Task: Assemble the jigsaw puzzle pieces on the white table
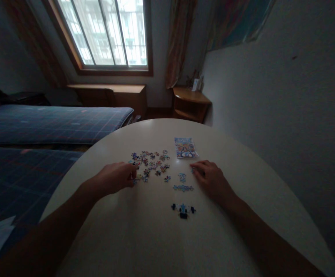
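On a round white table [155, 238] lies a scatter of several loose jigsaw pieces [151, 164]. My left hand [117, 177] rests at the left edge of that scatter, its fingers curled and pinched at a piece by its fingertips. My right hand [212, 179] lies palm down to the right, fingers bent, fingertips on a small piece near the joined pieces [182, 187]. A second small joined cluster [183, 209] sits nearer to me. A colourful picture card [185, 147] lies beyond my right hand.
A bed with a dark plaid cover [49, 123] runs along the left. A barred window [106, 32] and a wooden cabinet [112, 94] are at the back, with a small corner shelf [190, 102]. A plain wall [285, 96] stands close on the right.
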